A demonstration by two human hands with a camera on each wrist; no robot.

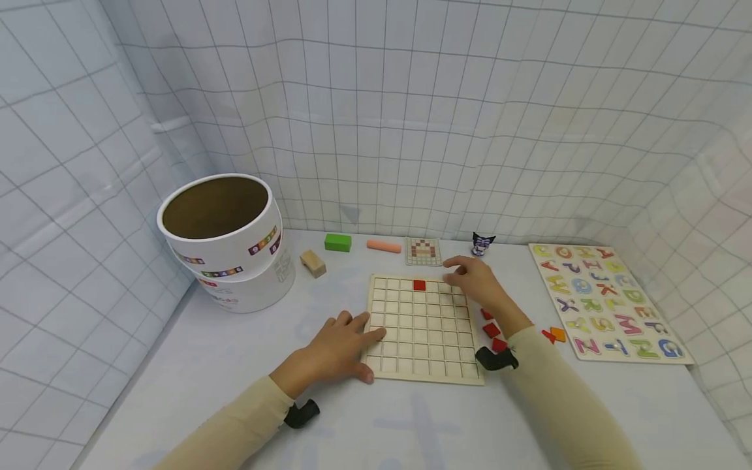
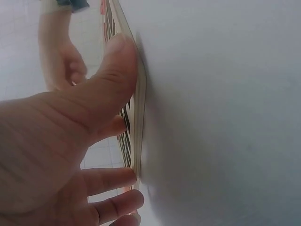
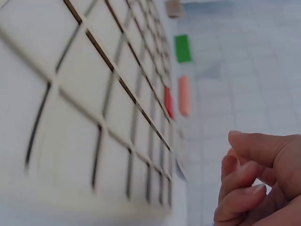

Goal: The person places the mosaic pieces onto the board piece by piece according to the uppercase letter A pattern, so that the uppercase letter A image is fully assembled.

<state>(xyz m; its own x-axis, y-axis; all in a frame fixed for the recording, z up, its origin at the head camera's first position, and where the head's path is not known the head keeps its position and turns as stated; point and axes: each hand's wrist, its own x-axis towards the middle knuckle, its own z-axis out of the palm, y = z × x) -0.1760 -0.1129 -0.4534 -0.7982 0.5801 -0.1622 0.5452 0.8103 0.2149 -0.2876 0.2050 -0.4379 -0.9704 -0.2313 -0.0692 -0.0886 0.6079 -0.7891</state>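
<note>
A pale wooden grid board (image 1: 423,326) lies flat on the table, with one red square tile (image 1: 420,285) in its top row. My left hand (image 1: 341,346) rests at the board's left side, fingers spread over the edge and thumb near the front corner. Over the board's far right corner is my right hand (image 1: 472,281). Its fingers (image 3: 240,188) are loosely bent, thumb and forefinger apart, and no tile shows between them. Several red tiles (image 1: 491,329) lie beside the board's right edge, partly beneath the right forearm.
Behind the board lie a small patterned card (image 1: 423,251), an orange stick (image 1: 384,246), a green block (image 1: 337,243) and a wooden block (image 1: 313,263). A small figurine (image 1: 482,244) stands back right. A letter board (image 1: 611,307) is at right, a white bucket (image 1: 235,261) at left.
</note>
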